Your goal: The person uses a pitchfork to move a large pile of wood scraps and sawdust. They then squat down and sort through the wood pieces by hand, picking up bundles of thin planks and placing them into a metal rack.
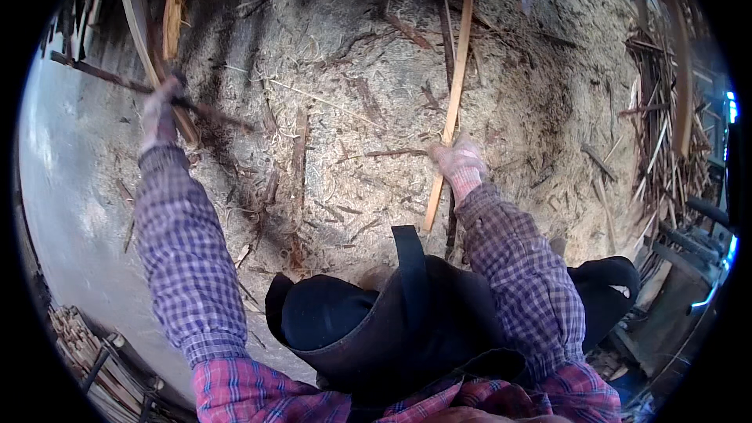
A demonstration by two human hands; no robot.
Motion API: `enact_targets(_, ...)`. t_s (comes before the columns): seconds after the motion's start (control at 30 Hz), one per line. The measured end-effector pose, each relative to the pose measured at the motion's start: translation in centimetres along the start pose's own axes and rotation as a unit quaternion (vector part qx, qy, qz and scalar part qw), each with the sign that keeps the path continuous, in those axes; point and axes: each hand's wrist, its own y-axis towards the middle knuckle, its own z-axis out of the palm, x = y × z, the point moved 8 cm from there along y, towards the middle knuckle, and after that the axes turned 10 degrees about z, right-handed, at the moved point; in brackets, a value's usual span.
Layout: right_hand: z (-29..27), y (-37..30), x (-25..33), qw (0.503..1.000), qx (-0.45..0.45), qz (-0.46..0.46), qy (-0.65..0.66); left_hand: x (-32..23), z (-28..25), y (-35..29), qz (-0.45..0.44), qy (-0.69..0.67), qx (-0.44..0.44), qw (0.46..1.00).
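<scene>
My right hand (460,160) is closed around a long, narrow, pale wooden strip (458,70), which runs from the far side toward my knees. A thin dark twig (392,153) lies just left of that hand. Out to the left, my left hand (160,110) is slightly blurred and closed on a long bent wooden strip (135,16). A dark stick (102,74) crosses at the same hand; whether the fingers hold it too, I cannot tell. Checked sleeves cover both forearms, and a dark apron (376,321) lies over my lap.
Shavings and bark bits cover the floor (352,211). A splintered wood piece (174,12) stands at the far left. Piled sticks (662,133) line the right side, and a bundle of strips (98,360) sits at the lower left.
</scene>
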Motion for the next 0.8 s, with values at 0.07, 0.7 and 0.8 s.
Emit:
enact_targets(0.07,0.4,1.0,-0.3,0.994,0.004,-0.074,0.079,2.0,-1.8,-4.9,-0.143,0.187,-0.048,0.971)
enact_targets(0.7,-38.8,5.6,-27.2,0.873,-0.318,-0.081,-0.361,2.8,0.0,-42.2,-0.065,0.534,0.249,0.805)
enact_targets(0.8,-39.7,17.1,-43.2,0.971,-0.225,-0.015,0.086,-3.1,5.5,-36.2,0.024,0.554,0.264,0.789)
